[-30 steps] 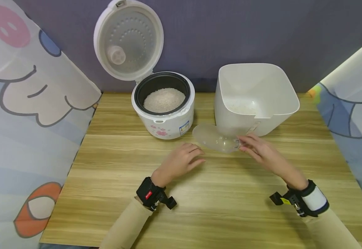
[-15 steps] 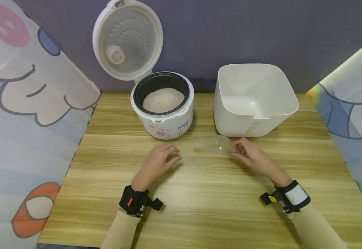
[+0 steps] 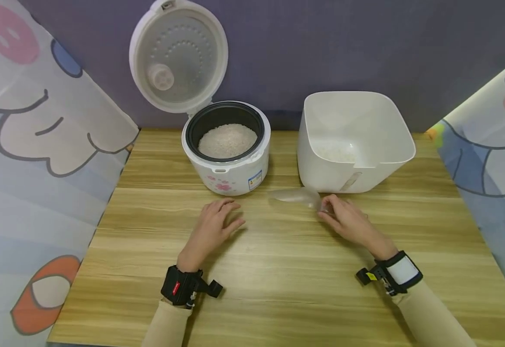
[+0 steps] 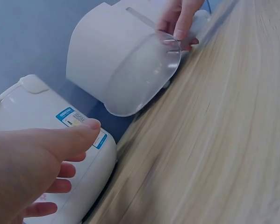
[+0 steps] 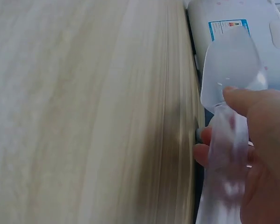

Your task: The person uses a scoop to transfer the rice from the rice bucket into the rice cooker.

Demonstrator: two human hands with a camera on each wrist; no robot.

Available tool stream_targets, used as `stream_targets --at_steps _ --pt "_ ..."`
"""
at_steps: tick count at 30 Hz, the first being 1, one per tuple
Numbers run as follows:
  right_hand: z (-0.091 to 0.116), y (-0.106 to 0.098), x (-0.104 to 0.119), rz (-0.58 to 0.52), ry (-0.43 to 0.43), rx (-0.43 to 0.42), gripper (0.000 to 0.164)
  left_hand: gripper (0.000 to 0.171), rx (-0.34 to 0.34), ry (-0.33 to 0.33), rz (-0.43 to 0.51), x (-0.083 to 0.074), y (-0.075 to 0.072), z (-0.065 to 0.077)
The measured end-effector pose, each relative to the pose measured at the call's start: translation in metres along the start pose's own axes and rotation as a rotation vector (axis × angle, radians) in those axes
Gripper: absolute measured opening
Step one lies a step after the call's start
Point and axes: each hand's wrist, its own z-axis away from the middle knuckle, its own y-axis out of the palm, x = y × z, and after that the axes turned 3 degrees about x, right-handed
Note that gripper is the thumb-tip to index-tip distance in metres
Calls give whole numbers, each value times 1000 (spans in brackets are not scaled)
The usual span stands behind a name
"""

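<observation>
My right hand [image 3: 348, 220] grips the handle of a clear plastic scoop [image 3: 297, 194] low over the table, just in front of the white bin. In the right wrist view the thumb lies at the neck of the scoop [image 5: 233, 60], with fingers behind the handle. The scoop's bowl points left, toward the rice cooker [image 3: 222, 174]. Rice [image 3: 228, 141] fills part of the cooker's dark inner pot. Fingers relaxed and holding nothing, my left hand [image 3: 209, 230] is in front of the cooker. A little rice lies on the floor of the white bin [image 3: 326, 174].
The cooker's lid [image 3: 180, 58] stands raised at the back left. Cooker and bin sit side by side at the rear of the wooden table [image 3: 278, 289], before a dark grey wall [image 3: 322, 43]. Printed cartoon cloths hang on both sides.
The scoop has come down and slightly toward me in my right hand, its bowl turning more edge-on. My left hand has drawn away to the left from the scoop.
</observation>
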Motion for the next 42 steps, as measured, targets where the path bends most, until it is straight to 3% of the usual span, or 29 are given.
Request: stream_targets --at_steps 5,19,31,38,42 --pt "1 2 -3 18 -8 30 18 52 7 4 -14 -1 -1 0" --pt "2 14 -7 -9 -21 9 23 64 102 -37 -54 -2 -2 3" --pt "1 17 -7 -17 -54 -5 23 74 122 -44 -54 -3 1 10" --pt "2 13 -4 -42 -53 -3 31 89 191 -96 -63 -4 0 14" --pt "6 9 0 -48 -47 -11 38 95 198 -110 -70 -5 -1 16"
